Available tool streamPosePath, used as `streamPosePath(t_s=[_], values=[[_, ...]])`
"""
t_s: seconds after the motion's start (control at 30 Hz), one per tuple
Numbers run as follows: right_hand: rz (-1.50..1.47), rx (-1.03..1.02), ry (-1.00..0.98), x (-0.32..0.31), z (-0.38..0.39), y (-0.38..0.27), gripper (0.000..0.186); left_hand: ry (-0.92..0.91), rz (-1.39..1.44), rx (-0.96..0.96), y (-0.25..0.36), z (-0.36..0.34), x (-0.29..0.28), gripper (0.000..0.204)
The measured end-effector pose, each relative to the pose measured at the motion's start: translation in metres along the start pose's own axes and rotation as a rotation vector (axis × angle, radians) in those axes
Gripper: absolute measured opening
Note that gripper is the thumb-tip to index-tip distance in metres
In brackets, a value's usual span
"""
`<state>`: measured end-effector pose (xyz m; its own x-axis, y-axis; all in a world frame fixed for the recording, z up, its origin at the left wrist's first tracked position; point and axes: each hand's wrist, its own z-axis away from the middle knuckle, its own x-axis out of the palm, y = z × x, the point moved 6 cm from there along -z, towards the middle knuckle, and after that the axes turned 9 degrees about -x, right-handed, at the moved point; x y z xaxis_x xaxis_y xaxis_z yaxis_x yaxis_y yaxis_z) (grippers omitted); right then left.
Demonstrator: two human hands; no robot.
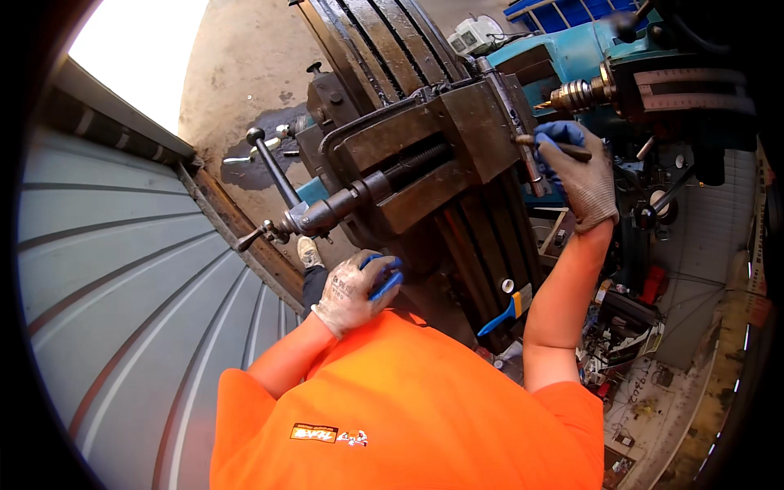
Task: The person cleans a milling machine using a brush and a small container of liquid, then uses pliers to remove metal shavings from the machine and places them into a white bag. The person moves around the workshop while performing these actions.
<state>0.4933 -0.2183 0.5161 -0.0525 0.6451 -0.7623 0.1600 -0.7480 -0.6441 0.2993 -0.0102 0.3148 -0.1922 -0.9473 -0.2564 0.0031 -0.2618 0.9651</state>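
My right hand [579, 175], in a grey glove with blue fingertips, grips a short dark bar [578, 150] beside a steel shaft [506, 102] on the side of the machine's heavy steel saddle [469, 131]. My left hand [358, 291], gloved the same way, is closed at lower centre, below a crank handle [272, 167]; what it holds, if anything, is hidden. A drill bit in a chuck [575, 96] points toward the saddle just above my right hand.
Grey corrugated panels [114, 253] run along the left, with a wet concrete floor [216, 73] beyond. The slotted machine table [371, 41] extends away. A blue brush [500, 318] lies on the lower machine ways [482, 253]. Cluttered tools [629, 327] fill the lower right.
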Motion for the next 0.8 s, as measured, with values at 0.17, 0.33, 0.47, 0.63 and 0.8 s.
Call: streamPosePath(t_s=[0.17, 0.33, 0.47, 0.63, 0.8], values=[[0.674, 0.218, -0.226, 0.011, -0.017, 0.055, 0.033, 0.033, -0.009, 0.072, 0.003, 0.000, 0.004, 0.036], [0.800, 0.149, -0.188, 0.023, -0.036, 0.021, 0.039, 0.072, -0.027, 0.037, -0.011, 0.004, 0.004, 0.034], [0.714, 0.056, -0.121, 0.031, -0.058, 0.006, 0.040, 0.008, -0.025, 0.005, -0.011, 0.007, 0.015, 0.035], [0.507, -0.315, 0.227, 0.030, -0.087, -0.013, 0.050, -0.005, -0.052, 0.113, 0.004, 0.007, 0.023, 0.035], [0.642, 0.056, -0.076, 0.010, -0.031, -0.028, 0.044, -0.038, -0.033, -0.043, -0.012, 0.008, 0.011, 0.039]])
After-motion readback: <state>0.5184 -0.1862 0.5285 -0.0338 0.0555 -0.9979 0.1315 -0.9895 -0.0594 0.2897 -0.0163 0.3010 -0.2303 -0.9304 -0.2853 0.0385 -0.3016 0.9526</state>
